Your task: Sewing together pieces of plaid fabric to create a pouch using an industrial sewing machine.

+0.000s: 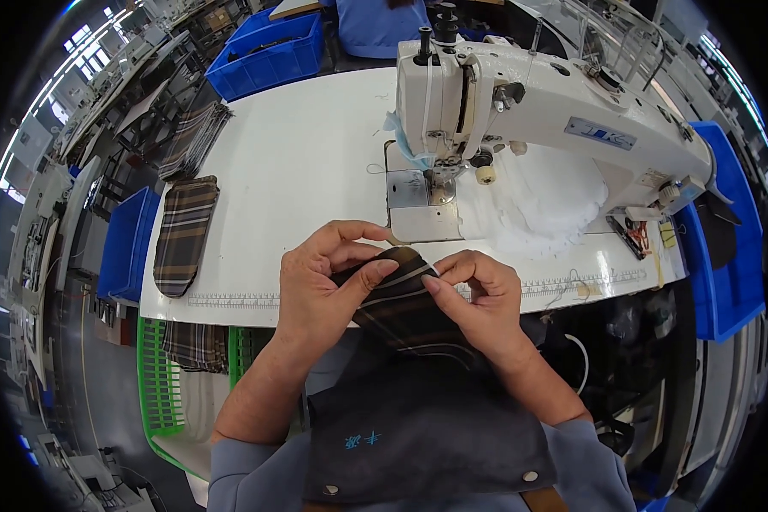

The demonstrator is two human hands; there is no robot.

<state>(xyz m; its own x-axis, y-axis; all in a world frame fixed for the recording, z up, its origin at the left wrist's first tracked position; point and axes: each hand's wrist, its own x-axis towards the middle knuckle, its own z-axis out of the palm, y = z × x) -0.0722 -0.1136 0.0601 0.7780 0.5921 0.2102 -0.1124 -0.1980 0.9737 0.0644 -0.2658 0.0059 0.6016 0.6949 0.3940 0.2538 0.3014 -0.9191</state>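
A dark brown plaid fabric piece [414, 316] with pale stripes hangs between my hands at the table's front edge. My left hand [320, 277] pinches its upper left edge, thumb lying on top. The upper right corner sits between the thumb and fingers of my right hand [478, 294]. The fabric's lower end drops over my dark apron [427, 418]. Just beyond my hands stands a white sewing machine [520, 94], its presser foot [441, 183] over a metal plate [410, 189]. No fabric shows under the foot.
Cut plaid pieces [185, 235] lie at the table's left edge, with a striped stack [196, 141] behind. Blue bins [128, 243] stand left, far left and right. A green basket [158, 384] holds plaid fabric below. White material [538, 200] lies under the machine arm, scissors [630, 239] at right.
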